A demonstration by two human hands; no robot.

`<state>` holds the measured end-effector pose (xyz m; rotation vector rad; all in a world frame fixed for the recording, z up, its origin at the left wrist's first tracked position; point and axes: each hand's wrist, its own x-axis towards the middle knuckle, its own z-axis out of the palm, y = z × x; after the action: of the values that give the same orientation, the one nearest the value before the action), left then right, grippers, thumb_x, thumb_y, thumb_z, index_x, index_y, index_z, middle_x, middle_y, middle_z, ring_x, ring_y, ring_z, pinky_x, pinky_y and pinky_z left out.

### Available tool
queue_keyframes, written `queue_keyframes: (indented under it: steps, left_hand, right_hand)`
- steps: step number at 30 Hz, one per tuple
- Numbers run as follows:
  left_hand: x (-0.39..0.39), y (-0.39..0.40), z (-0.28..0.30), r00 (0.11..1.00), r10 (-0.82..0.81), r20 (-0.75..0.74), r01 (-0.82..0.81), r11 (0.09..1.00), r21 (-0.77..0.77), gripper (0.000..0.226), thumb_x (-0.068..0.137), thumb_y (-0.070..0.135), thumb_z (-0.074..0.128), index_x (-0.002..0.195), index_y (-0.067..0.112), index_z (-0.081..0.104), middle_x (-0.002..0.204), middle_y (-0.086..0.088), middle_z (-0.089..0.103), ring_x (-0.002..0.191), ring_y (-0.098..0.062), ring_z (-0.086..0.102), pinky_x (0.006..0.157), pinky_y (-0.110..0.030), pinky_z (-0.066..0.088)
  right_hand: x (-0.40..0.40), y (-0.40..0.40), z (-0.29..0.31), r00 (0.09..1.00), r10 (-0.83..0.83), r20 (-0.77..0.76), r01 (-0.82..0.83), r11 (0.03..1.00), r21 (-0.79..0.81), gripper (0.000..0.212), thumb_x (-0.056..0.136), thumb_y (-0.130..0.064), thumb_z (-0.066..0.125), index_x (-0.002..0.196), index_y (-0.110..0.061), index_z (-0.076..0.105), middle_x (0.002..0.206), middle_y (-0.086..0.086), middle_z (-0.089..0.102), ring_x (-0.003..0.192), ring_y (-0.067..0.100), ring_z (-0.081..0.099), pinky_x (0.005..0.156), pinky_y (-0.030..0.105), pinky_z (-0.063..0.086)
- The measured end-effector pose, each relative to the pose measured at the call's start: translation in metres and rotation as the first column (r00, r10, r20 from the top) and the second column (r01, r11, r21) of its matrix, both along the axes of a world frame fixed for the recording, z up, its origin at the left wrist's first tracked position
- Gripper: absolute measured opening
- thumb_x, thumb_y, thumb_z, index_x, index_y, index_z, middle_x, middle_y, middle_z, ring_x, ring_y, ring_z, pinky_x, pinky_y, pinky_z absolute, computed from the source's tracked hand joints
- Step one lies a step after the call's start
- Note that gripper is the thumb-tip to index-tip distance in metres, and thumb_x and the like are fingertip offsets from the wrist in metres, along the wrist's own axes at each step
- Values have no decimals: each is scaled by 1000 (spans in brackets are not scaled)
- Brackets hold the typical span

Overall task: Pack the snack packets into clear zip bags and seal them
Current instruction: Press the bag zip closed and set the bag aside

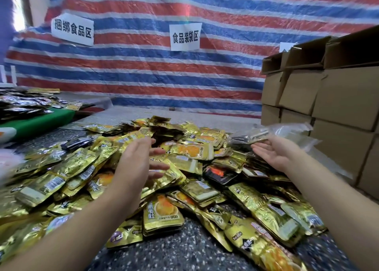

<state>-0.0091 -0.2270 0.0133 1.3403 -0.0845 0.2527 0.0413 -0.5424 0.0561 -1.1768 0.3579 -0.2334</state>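
Gold snack packets (190, 152) beneath spread left fingers (158, 152) (blurred).

Both hands hovered with straight fingers over a heap of gold snack packets (184, 154) on the speckled table (184, 250): the left hand (139, 160) mid-heap, the right hand (274, 154) palm-up below a clear bag (287, 130) near cardboard boxes (338, 98).
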Motion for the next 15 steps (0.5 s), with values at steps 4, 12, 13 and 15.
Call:
queue_keyframes:
  steps: [4,12,13,15]
  left_hand:
    - [1,1,-1,1000,1,-24,-1,1000,12,20,104,32,42,104,23,59,101,-7,70,59,-18,68,46,-26,52]
    - [-2,2,-6,1000,21,10,-22,985,170,37,101,39,49,81,12,64,59,-2,59,45,-12,52,42,-22,39]
    - [-3,2,-6,1000,22,-8,-20,983,185,44,100,45,48,74,11,61,51,-2,55,43,-13,48,43,-25,37]
    - [-5,2,-4,999,24,-35,-17,981,194,55,98,53,44,62,12,50,43,-2,47,43,-16,41,50,-29,34]
  right_hand:
    - [-3,8,-1,999,7,-52,-14,989,-147,34,105,-3,33,133,13,44,119,29,59,98,31,65,66,24,59]
    - [-15,28,-1,1000,-25,10,27,904,-426,25,100,-19,49,76,-12,50,55,0,50,48,13,56,41,24,47]
    - [-20,33,-4,1000,-14,11,18,894,-447,28,101,-23,49,74,-14,48,52,-1,46,45,13,51,41,24,44]
    - [-33,47,-8,998,56,13,-43,878,-476,38,103,-34,47,68,-16,44,47,-3,42,44,14,45,42,25,40]
